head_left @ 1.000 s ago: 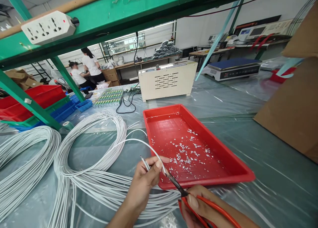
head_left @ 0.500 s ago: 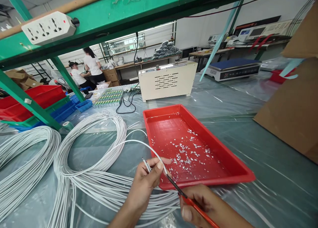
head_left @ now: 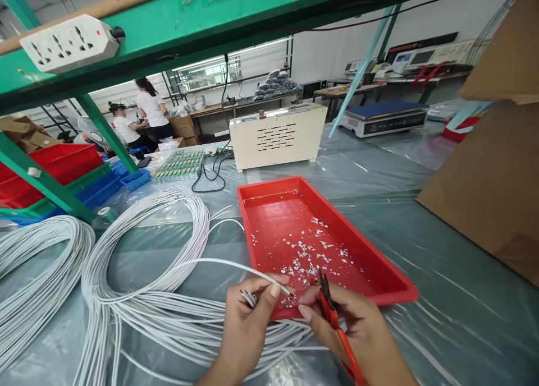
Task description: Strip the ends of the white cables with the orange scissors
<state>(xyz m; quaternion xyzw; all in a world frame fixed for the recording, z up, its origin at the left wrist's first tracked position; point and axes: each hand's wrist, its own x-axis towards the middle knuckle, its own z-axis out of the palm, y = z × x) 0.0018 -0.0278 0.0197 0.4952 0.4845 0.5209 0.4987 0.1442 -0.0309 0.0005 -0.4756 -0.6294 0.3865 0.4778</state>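
Note:
My left hand (head_left: 248, 324) is closed on a white cable (head_left: 236, 264), its cut end poking out past the thumb toward the right. More short cable ends (head_left: 248, 298) stick out between the fingers of that hand. In my right hand (head_left: 353, 324) are scissors-like cutters with orange-red handles (head_left: 347, 349); their dark blades (head_left: 324, 288) point up, away from the cable. Thumb and forefinger of this hand come close together near the cable end; whether they pinch anything is unclear. Beneath both hands lies the near edge of a red tray (head_left: 366, 246) holding scattered silvery scraps (head_left: 309, 257).
Coils of white cable (head_left: 95, 262) cover the left of the plastic-covered table. Behind the tray stands a beige box-shaped device (head_left: 278, 139). A blue-topped scale (head_left: 381, 116) and a cardboard box (head_left: 484, 189) are on the right. A green shelf beam (head_left: 177, 27) crosses overhead.
The cutters have swung away from the cable, blades now pointing up. My right fingers have moved up toward the cable end. The view has shifted slightly.

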